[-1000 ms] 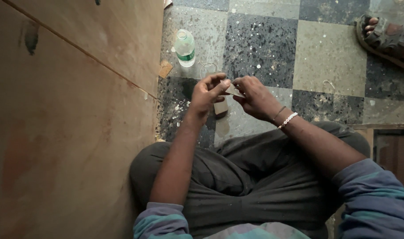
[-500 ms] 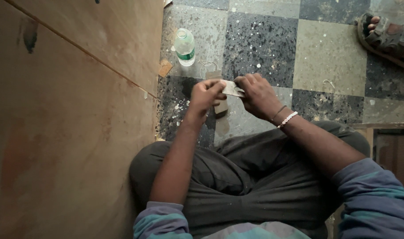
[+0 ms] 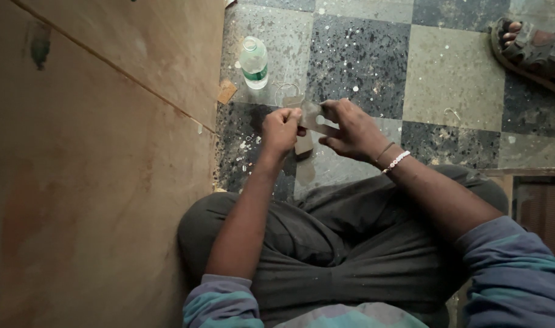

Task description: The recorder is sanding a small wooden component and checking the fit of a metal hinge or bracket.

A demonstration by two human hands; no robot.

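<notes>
Seen from my remote feed off the head camera: a person sits cross-legged in dark grey trousers (image 3: 350,243) on a checkered stone floor (image 3: 453,79) of pale and dark speckled tiles, spattered with white paint flecks. Both hands meet above the floor, just past the knees, around a small flat greyish piece of sheet material (image 3: 314,118) with a round hole in it; I cannot tell whether it is metal or card. The left hand (image 3: 281,129) is curled into a loose fist, its fingertips pinching the sheet's left edge. The right hand (image 3: 353,129) grips the sheet's right side, thumb under and fingers bent over the top, so the piece sits directly between the two hands, touching both. A white beaded bracelet (image 3: 396,161) and a thin dark band circle the right wrist. Directly below the hands, a small tan wooden block (image 3: 303,144) lies on the floor. Beyond the hands stands a clear plastic water bottle with a green label (image 3: 253,62), and near it a thin wire ring (image 3: 286,91) and a small orange-brown wood chip (image 3: 227,92) rest on the tiles. A large smooth brown plywood panel (image 3: 95,164), crossed by one diagonal seam, fills the left side of my view. At the top right, another person's foot in a dark strapped sandal (image 3: 529,51) rests on the floor, well apart from the hands. Striped blue-and-teal sleeves (image 3: 514,273) cover the upper arms.
</notes>
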